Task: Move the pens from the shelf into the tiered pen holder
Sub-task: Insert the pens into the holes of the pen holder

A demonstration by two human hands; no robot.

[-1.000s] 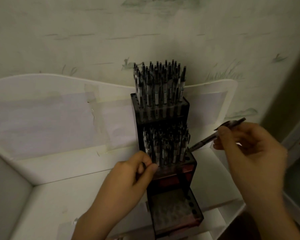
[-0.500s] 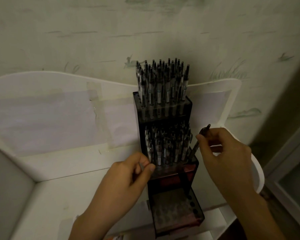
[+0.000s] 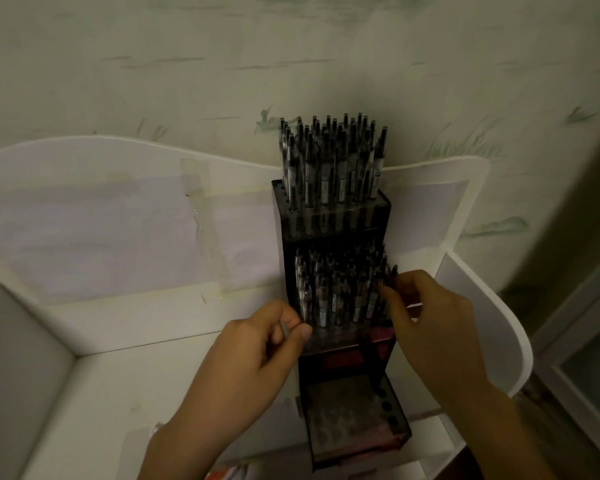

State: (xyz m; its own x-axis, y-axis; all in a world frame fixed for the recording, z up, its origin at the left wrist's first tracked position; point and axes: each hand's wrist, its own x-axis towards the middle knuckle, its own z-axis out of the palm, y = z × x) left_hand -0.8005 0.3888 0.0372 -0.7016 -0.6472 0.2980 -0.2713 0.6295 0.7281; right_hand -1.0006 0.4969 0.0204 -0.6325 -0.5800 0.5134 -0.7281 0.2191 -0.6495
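Upright at the right edge of the middle tier, a dark pen [image 3: 392, 284] is pinched between the fingertips of my right hand [image 3: 433, 317], its top showing just above them. Around it, that tier of the pen holder [image 3: 336, 223] is packed with standing pens [image 3: 336, 292], and the far, top tier carries another dense cluster [image 3: 329, 157]. The near, lowest tier [image 3: 354, 427] shows only a row of open holes along its right side. My left hand [image 3: 257, 355] grips the middle tier's left front corner, thumb and fingers curled against it. The holder stands on a white shelf [image 3: 101, 382] with raised side walls, against a pale patterned wall [image 3: 222, 64].
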